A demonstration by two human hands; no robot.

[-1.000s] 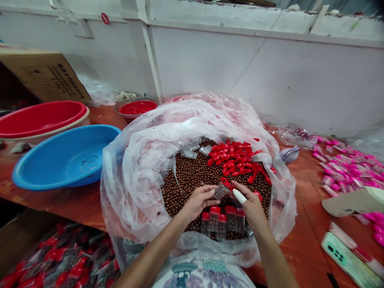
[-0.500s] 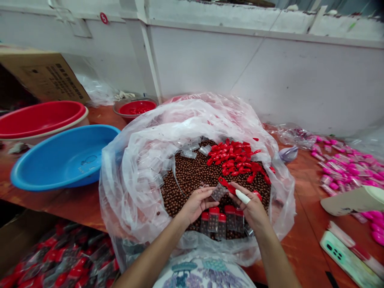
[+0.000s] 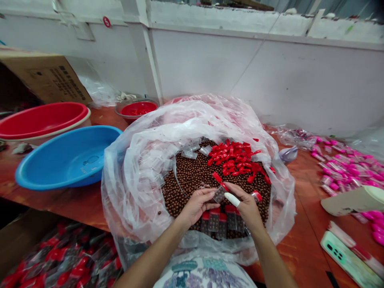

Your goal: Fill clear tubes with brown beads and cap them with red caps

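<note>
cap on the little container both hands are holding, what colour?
Red. The cap tops the clear container held by left hand and right hand; head view.

2 bare forearms reach up from the bottom edge of the head view, with no sleeves, watch or bracelets showing on them. The left hand [image 3: 196,206] wears no glove and no rings that can be seen. The right hand [image 3: 246,208] is also ungloved, except for 1 white finger cot [image 3: 232,199], smooth and rounded, covering the tip of 1 finger. Between the forearms at the bottom edge sits a pale garment [image 3: 204,274] printed with teal and purple patterns.
</note>
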